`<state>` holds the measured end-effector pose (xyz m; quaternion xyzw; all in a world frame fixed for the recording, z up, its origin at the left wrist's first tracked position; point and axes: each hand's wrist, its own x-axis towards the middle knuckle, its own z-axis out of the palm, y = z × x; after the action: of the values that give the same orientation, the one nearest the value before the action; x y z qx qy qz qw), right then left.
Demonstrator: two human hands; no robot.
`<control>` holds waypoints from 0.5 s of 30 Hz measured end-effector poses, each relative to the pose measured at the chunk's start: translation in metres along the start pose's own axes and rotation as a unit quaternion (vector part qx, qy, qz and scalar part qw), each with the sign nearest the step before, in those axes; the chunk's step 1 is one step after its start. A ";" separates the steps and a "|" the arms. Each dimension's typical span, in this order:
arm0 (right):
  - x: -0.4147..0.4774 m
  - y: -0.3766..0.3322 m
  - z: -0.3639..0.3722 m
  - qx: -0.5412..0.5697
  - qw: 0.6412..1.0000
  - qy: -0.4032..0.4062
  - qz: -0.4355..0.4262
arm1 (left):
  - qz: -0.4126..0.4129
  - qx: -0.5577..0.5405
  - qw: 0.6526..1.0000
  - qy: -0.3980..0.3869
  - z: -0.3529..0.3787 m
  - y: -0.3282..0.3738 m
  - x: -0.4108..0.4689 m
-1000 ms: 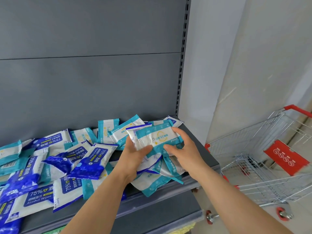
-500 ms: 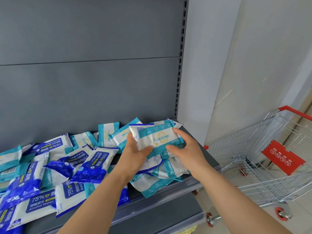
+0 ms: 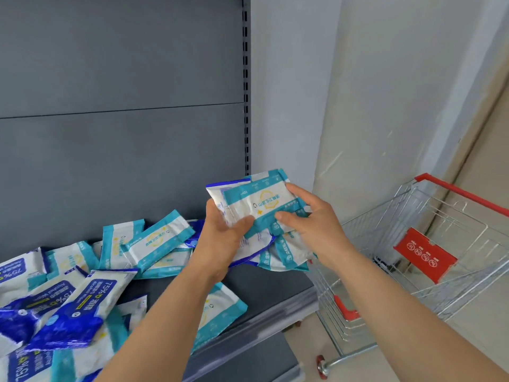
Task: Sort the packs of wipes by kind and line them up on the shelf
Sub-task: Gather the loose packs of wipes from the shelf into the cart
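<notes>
Head view: the left hand (image 3: 220, 238) and right hand (image 3: 311, 224) both grip a bunch of packs (image 3: 264, 201), teal one in front, held above the right end of the shelf (image 3: 275, 282). One behind may be blue; hard to tell. This looks like the gathering step. Next, split the kinds and stand them in a row.

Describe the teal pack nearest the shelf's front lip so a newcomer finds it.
Find the grey shelf, then its front lip. The teal-and-white pack lies flat there, partly under the left forearm. Unlike the heaped packs, it has bare shelf to its right.
</notes>
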<state>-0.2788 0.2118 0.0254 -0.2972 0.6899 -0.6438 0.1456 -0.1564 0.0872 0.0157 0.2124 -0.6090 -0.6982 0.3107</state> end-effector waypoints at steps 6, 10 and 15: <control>0.024 0.032 -0.101 -0.002 1.000 0.014 0.024 | -0.021 -0.014 1.000 -0.019 0.104 -0.038 0.022; 0.052 0.064 -0.184 -0.019 0.998 0.014 0.055 | -0.055 0.000 0.998 -0.030 0.187 -0.074 0.044; 0.093 0.116 -0.274 -0.041 0.994 0.001 0.100 | -0.102 0.008 0.995 -0.013 0.282 -0.128 0.078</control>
<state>-0.5377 0.3753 -0.0350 -0.2317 0.7423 -0.5974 0.1963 -0.4252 0.2436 -0.0567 0.2667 -0.5938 -0.7239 0.2287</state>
